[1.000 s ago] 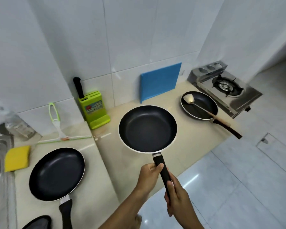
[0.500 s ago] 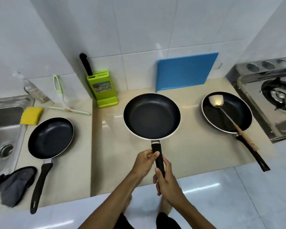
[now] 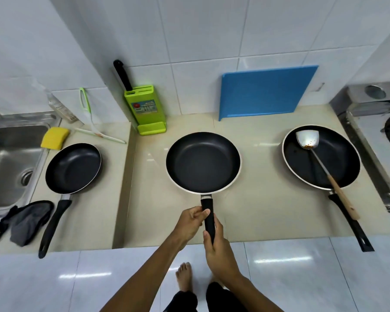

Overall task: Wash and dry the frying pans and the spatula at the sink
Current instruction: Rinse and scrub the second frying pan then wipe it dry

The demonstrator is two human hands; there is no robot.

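**A:** Which step is in hand here?

**B:** I think it is the start of one pan's wash. Both hands hold the middle frying pan by its black handle. The left hand curls fingers and thumb round the upper part, near the bowl. The right hand wraps the lower end.

**A:** Where is that pan?

**B:** Over the middle of the bench, between the left frying pan and the right frying pan. I cannot tell if it rests on the bench or is a little lifted.

**A:** How does it point?

**B:** The open side is up. Its long axis runs from the wall to the person, with the bowl far and the handle near.

**A:** What does the next move call for?

**B:** In my judgement, it must travel left to the sink, passing over the left frying pan, which lies just beside the sink. The yellow sponge sits at the sink's corner. A dark cloth near the front edge may serve for drying.

**A:** And the spatula?

**B:** The spatula lies in the right frying pan. Its blade is toward the wall, with some reddish crumbs on it. The wooden handle goes over the near rim, slanting toward the person and to the right. It looks unwashed.
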